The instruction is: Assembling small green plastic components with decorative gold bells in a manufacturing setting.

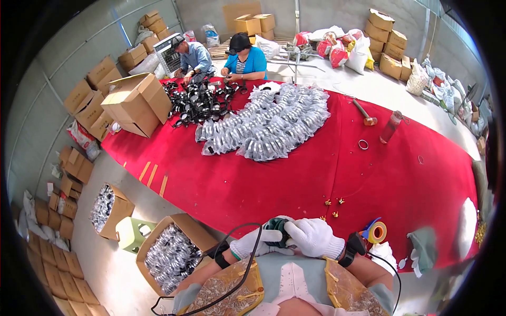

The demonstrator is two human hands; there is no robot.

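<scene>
In white knit gloves, my left hand [257, 241] and my right hand [314, 238] meet at the near edge of the red-covered table [253, 189], in front of my body. Both hands are closed around something dark green to black [279, 227]. Its kind is mostly hidden by the fingers. A few small gold-coloured metal pieces [336, 214] lie just beyond my right hand. To its right are a roll of yellow tape [377, 232] and a grey-green and white glove [423, 247].
Rows of bagged metal rings [269, 124] and a heap of black rings [203, 105] cover the far table. A hammer [365, 113] and bottle [390, 127] stand right. An open carton [195, 231] of bagged parts is at my left. Two co-workers [245, 60] sit opposite.
</scene>
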